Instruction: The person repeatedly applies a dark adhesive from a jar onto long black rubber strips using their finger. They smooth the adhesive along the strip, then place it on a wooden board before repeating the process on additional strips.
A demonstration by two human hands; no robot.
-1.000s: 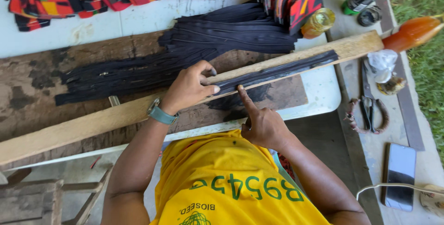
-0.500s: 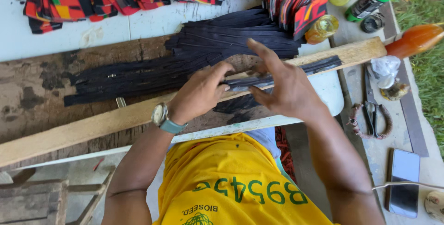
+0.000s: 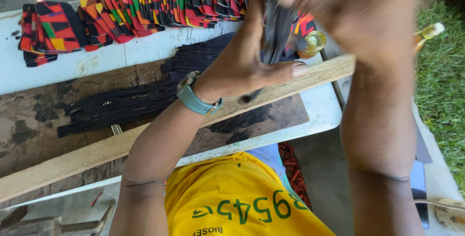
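Both hands are raised close to the camera. My left hand (image 3: pixel 244 64), with a teal watch on the wrist, and my right hand (image 3: pixel 358 8) together grip a bundle of black strips (image 3: pixel 276 23) held upright between them. Below lies a long wooden plank (image 3: pixel 101 151) across a dark stained board (image 3: pixel 29 119). A pile of more black strips (image 3: pixel 131 102) rests on that board behind the plank.
A row of red, yellow and black patterned fabric pieces (image 3: pixel 145 8) lines the far side of the white table (image 3: pixel 145 47). A small jar with a yellow lid (image 3: pixel 315 42) stands by the plank's right end. Grass (image 3: pixel 443 86) lies to the right.
The hands lifted from the plank toward the camera, taking up the black strips that lay on it. The view also moved closer to the table.
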